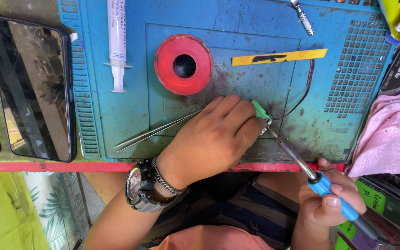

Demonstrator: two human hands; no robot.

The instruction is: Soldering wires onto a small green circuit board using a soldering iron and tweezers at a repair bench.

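A large blue silicone work mat [116,120], stained dark near its middle and ribbed with small compartments along its edges, is seen covering most of the bench. To its left a black smartphone [31,88] with a dark reflective screen is laid flat, well apart from the hands. At the right edge a crumpled pink cloth [390,134] is seen, partly overlapping the mat's corner. A round red solder spool [184,65] with a dark centre hole is placed on the mat just above the left hand. A white plastic syringe [117,44] is laid upright in the picture to the left of the spool, and a flat yellow strip [278,57] with a black mark is laid to the right of it.

The left hand [214,136] is curled over the mat's lower middle, its fingers closed around thin metal tweezers [156,132], whose long ends stick out to the left. A small green circuit board [260,111] is pressed under the fingertips, with a thin red and black wire [304,92] curving away from it. The right hand [332,199] is clamped on the blue-handled soldering iron [302,164], whose metal tip is brought to the lower edge of the green board
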